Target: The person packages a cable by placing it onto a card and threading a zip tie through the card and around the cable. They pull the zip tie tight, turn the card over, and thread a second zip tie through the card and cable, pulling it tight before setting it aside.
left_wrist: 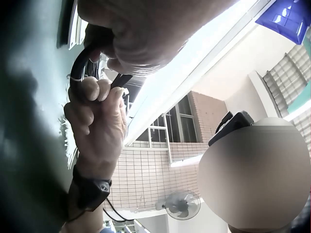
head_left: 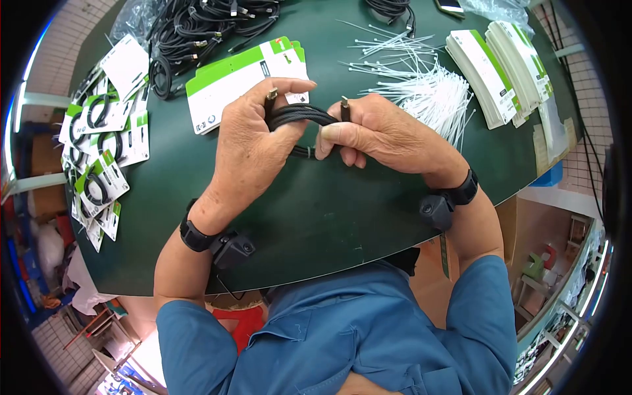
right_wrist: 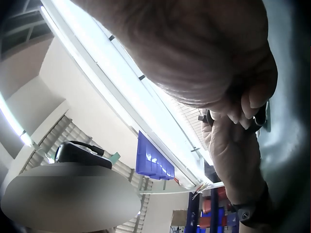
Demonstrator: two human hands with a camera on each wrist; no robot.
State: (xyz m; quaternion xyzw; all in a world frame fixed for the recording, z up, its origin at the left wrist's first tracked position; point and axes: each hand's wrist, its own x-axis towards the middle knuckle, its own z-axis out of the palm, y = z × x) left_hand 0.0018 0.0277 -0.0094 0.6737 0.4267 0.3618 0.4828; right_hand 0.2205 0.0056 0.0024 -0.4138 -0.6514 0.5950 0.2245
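A coiled black cable (head_left: 304,114) is held between both hands above the green table. The left hand (head_left: 249,141) grips the coil's left side, with one metal plug (head_left: 271,94) standing up by its thumb and index finger. The right hand (head_left: 388,135) pinches the right side between thumb and fingers, beside a second upright plug (head_left: 345,105). A pale tie (head_left: 309,152) shows on the lower strands. In the left wrist view the dark loop (left_wrist: 77,68) curves between the left hand (left_wrist: 146,34) and the right hand (left_wrist: 97,121). The right wrist view hides most of the coil behind the fingers.
Green-and-white cards (head_left: 204,99) lie behind the left hand. White cable ties (head_left: 431,92) are spread behind the right hand, with card stacks (head_left: 484,79) farther right. Black cables (head_left: 191,33) are heaped at the back left; carded cables (head_left: 99,184) pile at the left edge of the table (head_left: 316,224).
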